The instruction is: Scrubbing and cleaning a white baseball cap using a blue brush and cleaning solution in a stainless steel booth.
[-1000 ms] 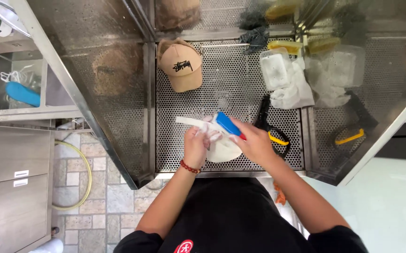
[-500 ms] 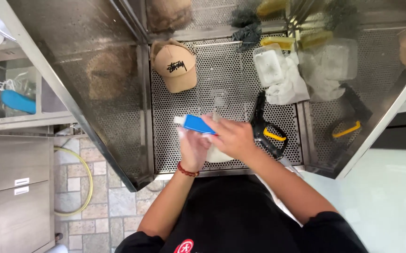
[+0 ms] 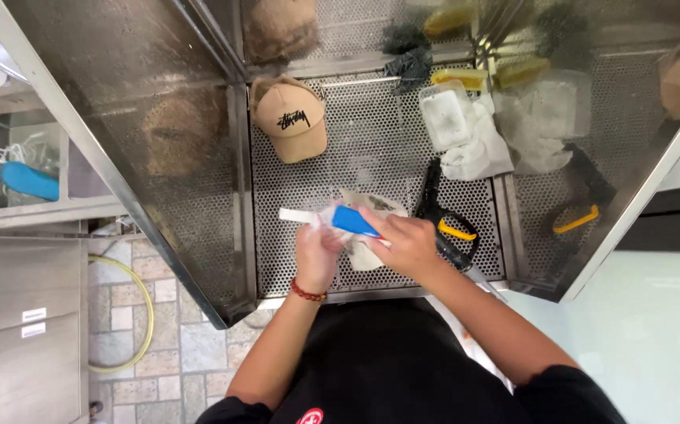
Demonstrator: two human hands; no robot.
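Centrally, my left hand [image 3: 318, 250] grips a white strip [image 3: 296, 215]; my right hand [image 3: 407, 245] fingers pinch a blue-handled tool [image 3: 353, 221] over the perforated tray [image 3: 371, 149].

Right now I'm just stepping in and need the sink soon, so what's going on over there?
A person stands over a perforated metal sink tray. The left hand grips a white strip-like item, while the right hand works a blue tool against it. A tan cap, black-and-yellow scissors and a white cloth lie nearby.
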